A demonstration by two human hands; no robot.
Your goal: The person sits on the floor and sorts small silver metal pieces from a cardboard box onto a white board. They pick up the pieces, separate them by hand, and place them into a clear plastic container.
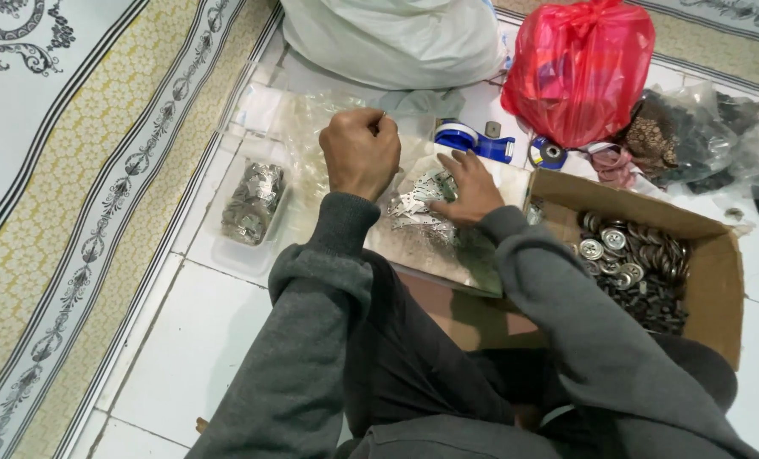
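Note:
My left hand [361, 151] is raised in a fist above a flat board [435, 246], its fingers closed on something small that I cannot make out. My right hand [467, 189] rests palm down on a pile of small flat silvery metal pieces [415, 208] spread on that board, fingers touching them. Both arms wear grey sleeves. A cardboard box [719, 272] at my right holds several round metal buttons [630, 263].
A clear plastic tray [252, 204] with more silvery pieces lies left of the board. Behind are a white sack [392, 38], a red plastic bag [579, 68], a blue tape dispenser [475, 138], and clear bags of dark items [694, 136]. A patterned rug [82, 187] lies left.

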